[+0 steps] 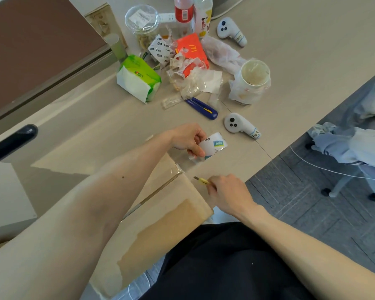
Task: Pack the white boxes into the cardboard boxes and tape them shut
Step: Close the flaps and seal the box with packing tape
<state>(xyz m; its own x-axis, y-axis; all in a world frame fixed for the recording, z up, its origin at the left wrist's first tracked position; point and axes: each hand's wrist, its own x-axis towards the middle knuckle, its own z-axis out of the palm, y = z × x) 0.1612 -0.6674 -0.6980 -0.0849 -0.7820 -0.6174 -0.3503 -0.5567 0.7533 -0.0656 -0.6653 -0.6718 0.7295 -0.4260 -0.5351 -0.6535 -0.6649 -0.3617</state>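
A closed cardboard box rests at the table's near edge, against my lap, with clear tape along its centre seam. My left hand reaches past the box's far end and grips a roll of clear tape with a white printed core. A stretch of clear tape runs from the roll down to the box's far corner. My right hand holds a small yellow utility knife, blade out, just right of that corner. No white boxes are visible.
Clutter covers the far table: a green tissue pack, red carton, wrappers, bottles, a jar, a blue knife and two white controllers. An office chair with clothes stands right of the table.
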